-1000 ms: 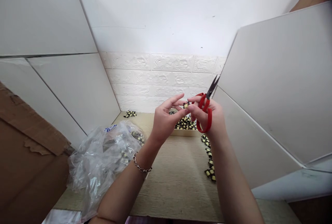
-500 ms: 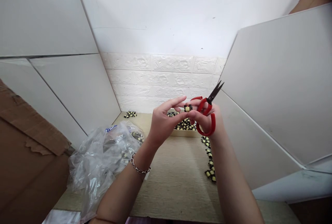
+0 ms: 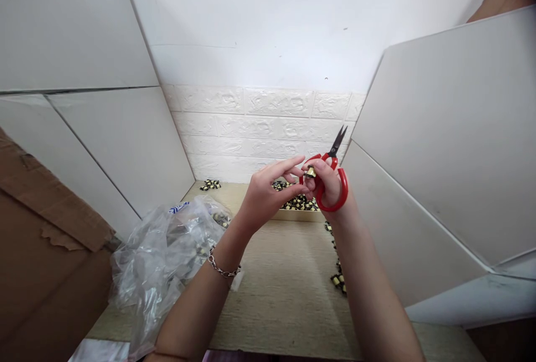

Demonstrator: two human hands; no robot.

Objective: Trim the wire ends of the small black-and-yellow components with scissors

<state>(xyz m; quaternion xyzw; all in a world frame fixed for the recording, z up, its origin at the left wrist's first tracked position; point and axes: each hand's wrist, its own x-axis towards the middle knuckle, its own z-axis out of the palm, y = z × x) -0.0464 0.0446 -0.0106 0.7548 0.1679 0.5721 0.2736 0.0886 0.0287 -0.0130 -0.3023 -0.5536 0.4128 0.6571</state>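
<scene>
Red-handled scissors (image 3: 331, 180) hang on my right hand (image 3: 330, 183), their dark blades pointing up and away. Between its thumb and fingers, this hand also pinches a small yellow and black part (image 3: 310, 172). My left hand (image 3: 268, 189) is just to the left, thumb and fingers apart around a gap, with nothing seen between them; its fingertips are close to the right hand. Behind and below both hands sits a shallow box (image 3: 299, 215) filled with similar yellow and black parts (image 3: 298, 203), partly hidden by the hands.
A clear plastic bag (image 3: 163, 261) with some parts inside lies on the left of the table (image 3: 285, 295). Small parts form a pile (image 3: 210, 185) at the back left and a row (image 3: 338, 282) beside my right forearm. Cardboard (image 3: 50, 250) stands at far left; pale panels flank both sides.
The small part has moved slightly right and turned in my right hand, away from my left fingertips. My left hand has let go of it. The scissors have shifted left and tilted more upright.
</scene>
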